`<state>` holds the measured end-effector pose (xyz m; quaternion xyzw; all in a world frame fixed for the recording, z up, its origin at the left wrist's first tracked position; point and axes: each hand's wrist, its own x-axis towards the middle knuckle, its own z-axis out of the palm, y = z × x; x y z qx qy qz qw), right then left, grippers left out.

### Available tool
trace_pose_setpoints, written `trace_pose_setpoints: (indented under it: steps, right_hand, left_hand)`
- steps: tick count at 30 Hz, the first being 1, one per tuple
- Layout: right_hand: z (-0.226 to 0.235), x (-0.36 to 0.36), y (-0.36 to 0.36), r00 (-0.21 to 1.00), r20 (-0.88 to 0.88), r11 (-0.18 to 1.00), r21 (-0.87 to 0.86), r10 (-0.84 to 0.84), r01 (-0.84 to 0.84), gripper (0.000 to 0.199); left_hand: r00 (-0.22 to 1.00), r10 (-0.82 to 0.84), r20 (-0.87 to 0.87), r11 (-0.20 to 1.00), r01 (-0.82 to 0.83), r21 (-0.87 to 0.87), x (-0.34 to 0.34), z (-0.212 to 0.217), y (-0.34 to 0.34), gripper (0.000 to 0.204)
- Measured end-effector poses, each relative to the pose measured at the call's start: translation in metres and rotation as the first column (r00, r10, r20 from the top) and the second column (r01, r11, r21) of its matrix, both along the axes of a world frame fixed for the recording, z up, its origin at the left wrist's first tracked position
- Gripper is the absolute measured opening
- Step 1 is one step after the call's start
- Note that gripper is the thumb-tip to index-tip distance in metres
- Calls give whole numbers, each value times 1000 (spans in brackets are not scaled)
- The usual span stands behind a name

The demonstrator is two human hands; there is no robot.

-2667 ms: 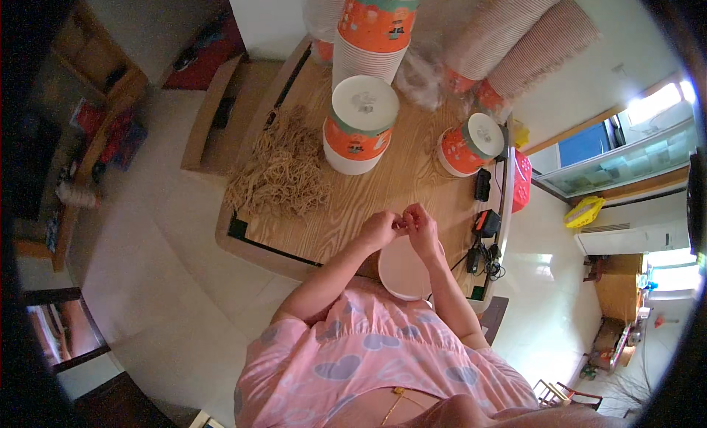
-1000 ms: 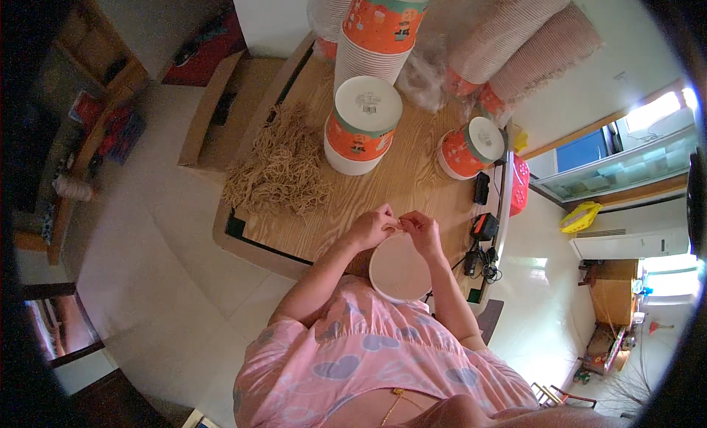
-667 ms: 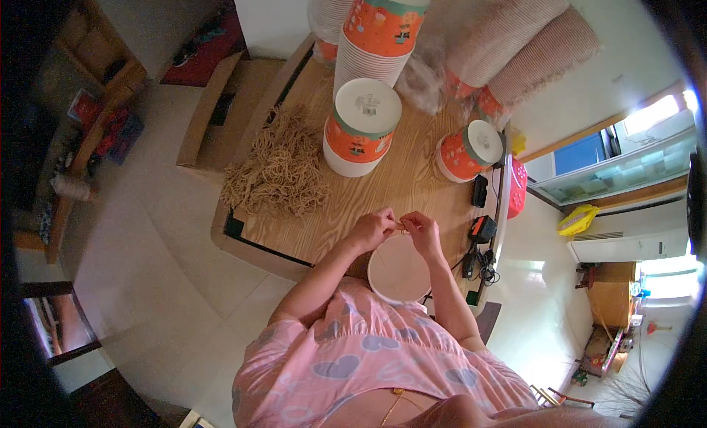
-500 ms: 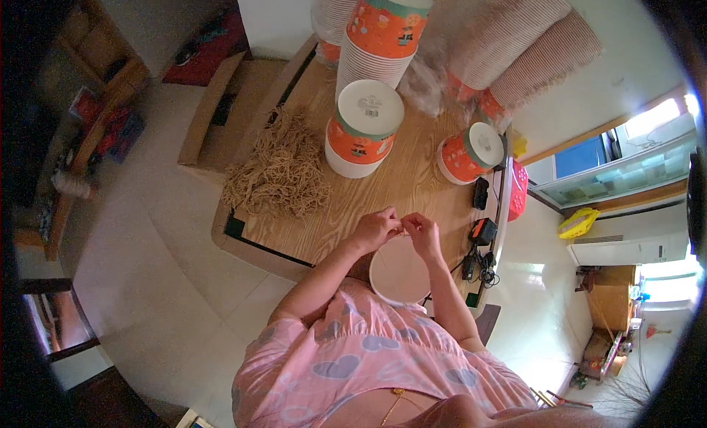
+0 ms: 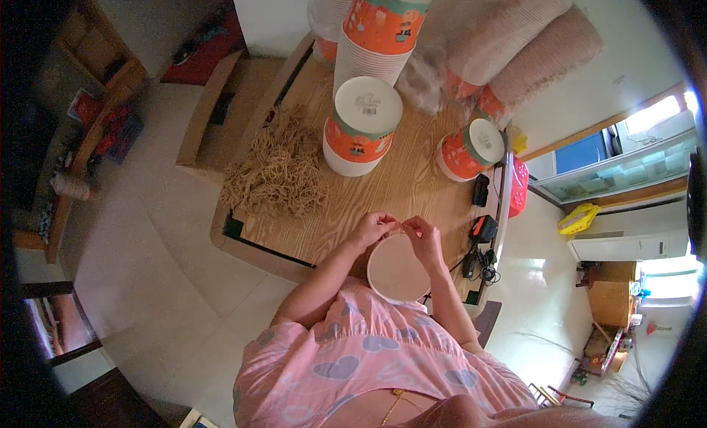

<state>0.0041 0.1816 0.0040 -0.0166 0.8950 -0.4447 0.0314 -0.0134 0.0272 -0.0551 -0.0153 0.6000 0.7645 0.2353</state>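
A round pale paper bucket [image 5: 399,269] rests against my body at the table's near edge, its circular face toward me. At its far rim my left hand [image 5: 377,227] and my right hand [image 5: 423,238] meet, fingertips pinched close together. Something small may be between the fingers; it is too fine to make out. Ahead on the left lies a tangled heap of brown twisted cords [image 5: 276,166]. Beyond my hands an orange and white paper bucket [image 5: 359,144] stands upside down on the wooden table [image 5: 401,179].
Behind stands a tall stack of nested buckets [image 5: 379,48], with plastic-wrapped stacks [image 5: 508,37] at the back right. Another bucket [image 5: 464,154] sits near the right edge, above a black adapter with cables [image 5: 480,260]. An open cardboard box [image 5: 213,130] adjoins the table's left side.
Both hands stay at the far rim of the bucket. My left fingers have shifted slightly and show more spread out from the knuckles; the view has moved a little.
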Motion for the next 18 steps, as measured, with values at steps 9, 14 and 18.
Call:
trace_pose_setpoints:
  steps: [9,14,18]
  right_hand:
    - [4,18,-19,958,-255,986,67,-130,152,5]
    - [5,22,-27,899,-428,970,162,-97,182,7]
    - [1,23,-23,882,-471,970,198,-31,140,10]
  left_hand:
    - [968,0,252,984,-46,174,9,18,-1,14]
    - [947,29,321,982,-88,169,12,11,0,14]
    - [927,38,372,957,-141,254,13,10,1,13]
